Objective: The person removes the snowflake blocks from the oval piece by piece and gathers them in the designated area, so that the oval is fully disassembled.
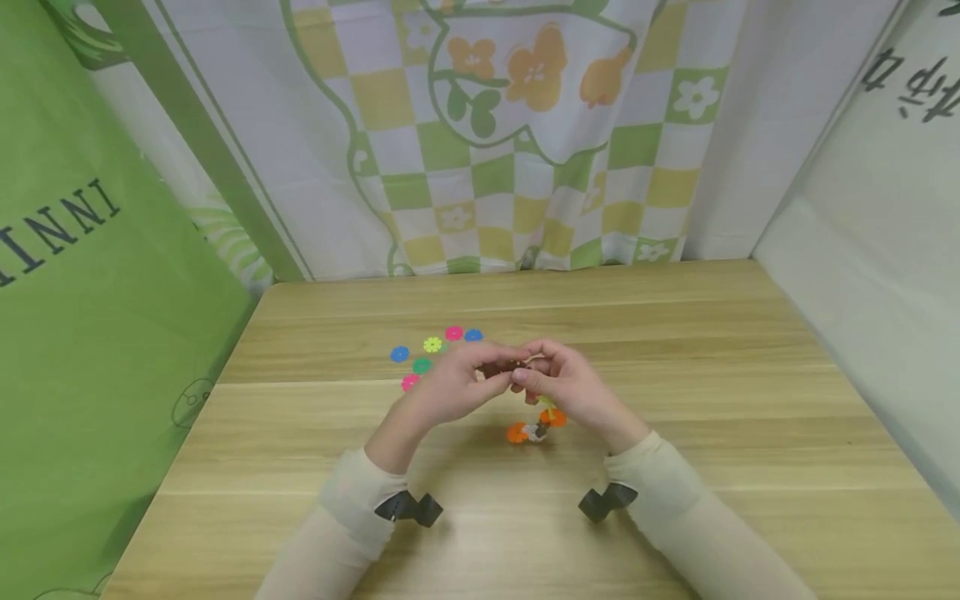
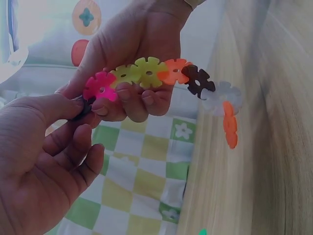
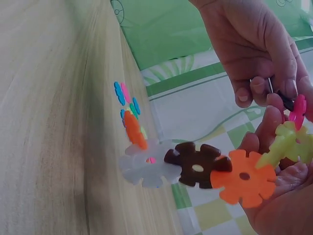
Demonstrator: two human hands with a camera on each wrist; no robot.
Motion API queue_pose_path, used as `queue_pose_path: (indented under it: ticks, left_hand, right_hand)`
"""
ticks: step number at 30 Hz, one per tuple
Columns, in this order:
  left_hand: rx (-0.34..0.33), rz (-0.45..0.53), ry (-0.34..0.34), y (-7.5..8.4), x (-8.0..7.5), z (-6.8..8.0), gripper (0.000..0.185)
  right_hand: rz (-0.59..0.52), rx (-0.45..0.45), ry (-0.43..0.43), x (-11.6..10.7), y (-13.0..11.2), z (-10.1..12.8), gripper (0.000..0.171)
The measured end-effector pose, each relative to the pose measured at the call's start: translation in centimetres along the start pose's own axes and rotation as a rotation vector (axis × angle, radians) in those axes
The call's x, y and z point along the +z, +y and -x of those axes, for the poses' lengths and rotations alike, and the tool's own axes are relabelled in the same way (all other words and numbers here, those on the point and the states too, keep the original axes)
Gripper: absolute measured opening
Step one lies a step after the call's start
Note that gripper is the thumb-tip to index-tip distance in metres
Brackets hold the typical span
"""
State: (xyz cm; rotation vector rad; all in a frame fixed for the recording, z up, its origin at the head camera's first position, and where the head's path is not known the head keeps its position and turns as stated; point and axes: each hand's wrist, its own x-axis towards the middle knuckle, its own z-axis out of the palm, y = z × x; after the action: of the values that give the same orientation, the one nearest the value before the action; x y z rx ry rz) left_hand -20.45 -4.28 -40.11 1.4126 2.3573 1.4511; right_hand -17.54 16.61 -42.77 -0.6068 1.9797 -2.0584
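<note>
My left hand (image 1: 453, 387) and right hand (image 1: 570, 387) meet above the table. Between its thumb and fingers, the left hand pinches a dark flower-shaped disc (image 2: 79, 112), partly hidden by the fingertips, right at the chain's pink end disc (image 2: 108, 93). The right hand holds the chain of interlocking plastic flower discs by its pink and yellow part, with its fingers curled behind. From there the chain runs through yellow-green discs (image 2: 155, 79), an orange disc (image 3: 254, 186), a dark brown disc (image 3: 183, 159) and a clear white disc (image 3: 142, 171), ending in another orange disc (image 2: 230, 129).
Loose flower discs lie on the wooden table (image 1: 712, 400) beyond the left hand, among them a blue one (image 1: 400, 354), a yellow one (image 1: 432, 347), a green one (image 1: 422, 366) and a pink one (image 1: 453, 333). A checkered curtain (image 1: 536, 175) hangs behind the table.
</note>
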Motion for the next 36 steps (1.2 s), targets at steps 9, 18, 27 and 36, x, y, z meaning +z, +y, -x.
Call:
queue_pose_path:
  ticks: [9,18,27,36]
  left_hand:
    - [-0.036,0.043,0.075,0.02,-0.60,0.49,0.022]
    - [-0.147,0.108,0.011,0.13,-0.88,0.66,0.017]
    - [-0.155,0.116,-0.010,-0.15,-0.54,0.67,0.026]
    - [-0.126,0.128,-0.007,-0.21,-0.61,0.60,0.019]
  right_hand:
    - [0.086,0.071,0.011,0.20,-0.31,0.27,0.034]
    - [0.128,0.109,0.033,0.14,-0.32,0.25,0.031]
    - [0.147,0.129,0.036,0.03,-0.56,0.34,0.034]
    - [0.158,0.126,0.052,-0.06,-0.75,0.43,0.034]
